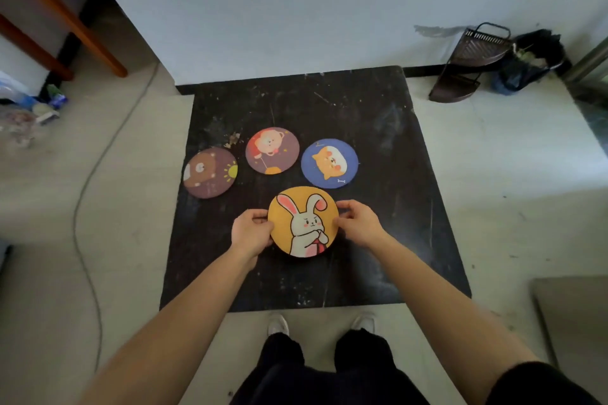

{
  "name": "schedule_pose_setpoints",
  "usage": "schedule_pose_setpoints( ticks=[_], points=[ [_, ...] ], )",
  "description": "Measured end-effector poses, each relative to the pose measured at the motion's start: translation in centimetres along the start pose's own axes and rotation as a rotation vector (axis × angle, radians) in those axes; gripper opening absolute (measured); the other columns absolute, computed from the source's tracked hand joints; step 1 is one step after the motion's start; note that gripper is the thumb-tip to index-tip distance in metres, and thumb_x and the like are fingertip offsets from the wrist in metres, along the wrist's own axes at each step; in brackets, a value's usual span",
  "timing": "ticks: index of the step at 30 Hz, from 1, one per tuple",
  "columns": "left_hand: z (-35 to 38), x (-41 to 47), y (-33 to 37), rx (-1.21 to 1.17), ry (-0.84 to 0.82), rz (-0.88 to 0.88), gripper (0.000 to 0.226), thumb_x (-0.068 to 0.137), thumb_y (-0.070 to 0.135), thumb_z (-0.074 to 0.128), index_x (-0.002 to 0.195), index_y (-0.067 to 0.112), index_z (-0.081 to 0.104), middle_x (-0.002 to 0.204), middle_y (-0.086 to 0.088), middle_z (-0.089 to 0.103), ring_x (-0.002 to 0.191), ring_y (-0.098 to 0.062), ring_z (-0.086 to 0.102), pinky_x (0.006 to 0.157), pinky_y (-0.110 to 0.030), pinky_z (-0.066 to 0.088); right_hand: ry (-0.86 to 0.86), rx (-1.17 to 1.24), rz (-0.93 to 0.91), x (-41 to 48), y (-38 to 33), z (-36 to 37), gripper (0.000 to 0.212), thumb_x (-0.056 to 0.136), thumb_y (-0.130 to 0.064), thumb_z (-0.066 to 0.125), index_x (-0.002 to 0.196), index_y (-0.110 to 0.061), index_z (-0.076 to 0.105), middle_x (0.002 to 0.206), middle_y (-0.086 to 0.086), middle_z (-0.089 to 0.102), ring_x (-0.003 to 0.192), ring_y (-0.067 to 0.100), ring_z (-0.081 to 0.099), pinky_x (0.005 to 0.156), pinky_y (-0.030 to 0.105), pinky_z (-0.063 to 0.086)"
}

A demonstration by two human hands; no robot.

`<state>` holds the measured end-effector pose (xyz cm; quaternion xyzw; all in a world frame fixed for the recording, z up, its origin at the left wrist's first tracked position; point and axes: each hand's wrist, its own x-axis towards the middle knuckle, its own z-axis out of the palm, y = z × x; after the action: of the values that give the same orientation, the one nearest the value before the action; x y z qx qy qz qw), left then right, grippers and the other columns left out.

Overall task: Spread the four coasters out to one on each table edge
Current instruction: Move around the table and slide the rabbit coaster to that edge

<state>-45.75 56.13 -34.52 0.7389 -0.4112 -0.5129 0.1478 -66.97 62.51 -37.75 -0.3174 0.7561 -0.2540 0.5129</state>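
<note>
Four round coasters lie on a black square table [388, 128]. The orange rabbit coaster [303, 221] is in the middle toward the near side, with my left hand [250, 233] gripping its left rim and my right hand [359, 223] gripping its right rim. Behind it sit a brown bear coaster [210, 172] at the table's left edge, a mauve bear coaster [272, 150] in the centre, and a blue dog coaster [329, 163] to its right.
A pale wall runs just behind the table's far edge. A dark corner rack [467, 66] and a black bag [529, 59] stand on the floor at the back right. A cable [86, 181] and wooden furniture legs [62, 20] are on the left. My shoes [278, 324] stand at the near edge.
</note>
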Motion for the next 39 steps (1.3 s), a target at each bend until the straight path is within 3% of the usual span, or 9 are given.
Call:
schedule_pose_setpoints(
  ticks=[6,10,13,17,22,25,28,34,39],
  points=[
    [0.8,1.2,-4.2,0.057,-0.052,-0.013,0.033,0.089,0.007,0.064,0.122,0.010,0.061,0.097,-0.002,0.065,0.086,-0.014,0.064,0.071,-0.033,0.057,0.048,0.009,0.092,-0.5,3.2,2.0,0.039,0.085,-0.014,0.063,0.123,-0.022,0.062,0.091,0.001,0.071,0.090,0.022,0.067,0.086,0.046,0.057],
    [1.5,1.9,-7.4,0.115,-0.092,-0.082,0.040,0.086,0.012,0.061,0.126,0.010,0.063,0.101,-0.001,0.067,0.097,-0.020,0.065,0.091,-0.041,0.057,0.002,-0.098,0.116,-1.5,6.1,4.7,0.039,0.090,-0.018,0.060,0.128,-0.018,0.061,0.104,-0.001,0.069,0.102,0.022,0.062,0.089,0.037,0.051],
    [1.9,1.9,-8.9,0.140,-0.115,-0.110,0.008,0.087,0.011,0.059,0.091,0.017,0.063,0.085,0.004,0.063,0.091,-0.022,0.061,0.090,-0.039,0.056,0.011,-0.221,0.082,-1.8,7.0,5.7,0.017,0.088,-0.017,0.058,0.102,-0.016,0.067,0.085,-0.002,0.066,0.086,0.026,0.059,0.065,0.032,0.042],
    [2.2,2.2,-9.1,0.181,-0.179,-0.090,0.017,0.088,0.010,0.052,0.074,0.017,0.056,0.075,-0.002,0.059,0.072,-0.018,0.052,0.072,-0.034,0.047,0.007,-0.282,0.088,-1.8,7.1,5.7,0.045,0.090,-0.024,0.058,0.134,-0.015,0.056,0.120,0.012,0.058,0.111,0.031,0.056,0.086,0.032,0.043],
    [2.5,2.9,-9.3,0.156,-0.207,-0.099,0.018,0.092,0.009,0.050,0.087,0.020,0.063,0.089,-0.003,0.066,0.085,-0.017,0.060,0.090,-0.040,0.054,-0.091,-0.286,0.062,-1.6,6.7,5.5,0.037,0.092,-0.018,0.051,0.129,-0.016,0.052,0.125,0.015,0.055,0.133,0.027,0.034,0.095,0.038,0.041],
    [2.8,2.9,-10.1,0.162,-0.218,-0.098,0.021,0.092,0.009,0.049,0.103,0.015,0.066,0.100,-0.005,0.069,0.091,-0.017,0.062,0.087,-0.038,0.056,-0.137,-0.291,0.064,-2.2,6.8,5.6,0.043,0.089,-0.009,0.046,0.131,-0.018,0.052,0.129,0.016,0.052,0.136,0.026,0.028,0.103,0.040,0.039],
    [2.8,2.9,-10.8,0.180,-0.223,-0.086,0.023,0.091,0.012,0.049,0.108,0.014,0.065,0.106,-0.008,0.066,0.089,-0.019,0.061,0.076,-0.034,0.055,-0.139,-0.293,0.059,-3.0,7.0,5.5,0.048,0.087,-0.005,0.043,0.132,-0.019,0.051,0.131,0.016,0.050,0.131,0.028,0.036,0.104,0.041,0.041],
    [2.4,2.7,-11.7,0.204,-0.241,-0.093,0.038,0.088,0.017,0.053,0.125,0.020,0.059,0.128,-0.008,0.056,0.106,-0.025,0.060,0.094,-0.045,0.056,-0.143,-0.364,0.088,-3.5,8.3,5.9,0.065,0.095,-0.002,0.039,0.156,-0.017,0.023,0.140,0.012,0.033,0.122,0.028,0.047,0.104,0.033,0.042],
    [2.3,2.7,-12.2,0.236,-0.250,-0.064,0.033,0.089,0.019,0.053,0.122,0.022,0.057,0.129,-0.008,0.055,0.104,-0.023,0.060,0.092,-0.045,0.056,-0.142,-0.360,0.085,-3.6,8.5,6.1,0.070,0.094,-0.001,0.040,0.158,-0.019,0.018,0.138,0.008,0.032,0.119,0.025,0.048,0.100,0.032,0.044]
  ],
)
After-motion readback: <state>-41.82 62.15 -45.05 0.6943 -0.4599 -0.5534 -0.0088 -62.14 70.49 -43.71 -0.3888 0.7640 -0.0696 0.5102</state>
